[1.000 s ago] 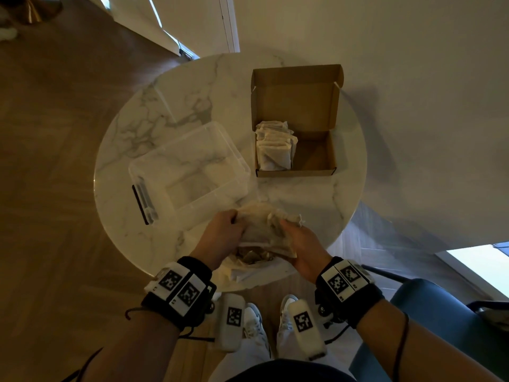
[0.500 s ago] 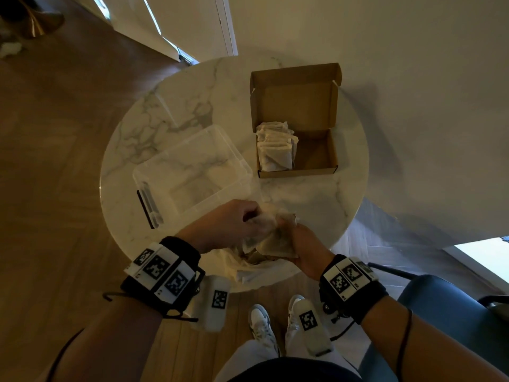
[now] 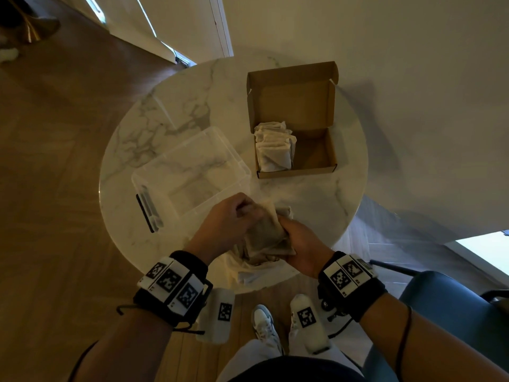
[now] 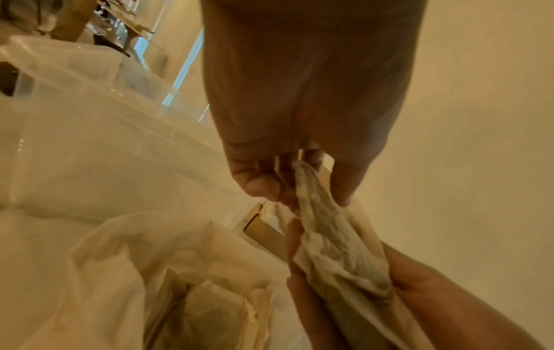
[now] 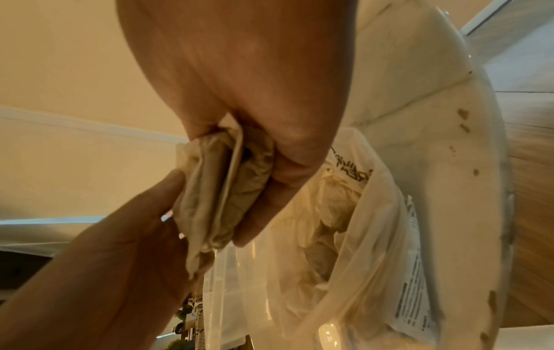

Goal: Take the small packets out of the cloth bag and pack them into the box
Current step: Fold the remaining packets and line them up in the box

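Observation:
Both hands hold a stack of small beige packets [image 3: 265,235] above the near table edge. My right hand [image 3: 298,244] grips the stack's near end, seen close in the right wrist view as packets [image 5: 221,191]. My left hand [image 3: 234,216] pinches the far end of the packets [image 4: 335,251]. Below them lies the pale cloth bag [image 3: 248,271], open, with more packets inside [image 4: 206,315]. The brown cardboard box [image 3: 316,158] stands open at the far right of the table, with several packets [image 3: 274,150] stacked in its left half.
A clear plastic bin [image 3: 190,177] with a dark latch sits left of the box, close to my left hand. The round marble table [image 3: 330,197] stands against a wall. A blue chair [image 3: 454,312] is at the right, and my shoes [image 3: 264,321] show below.
The packet stack has been lifted out of the bag. My left hand moved right onto its far end, and my right hand now grips it from below.

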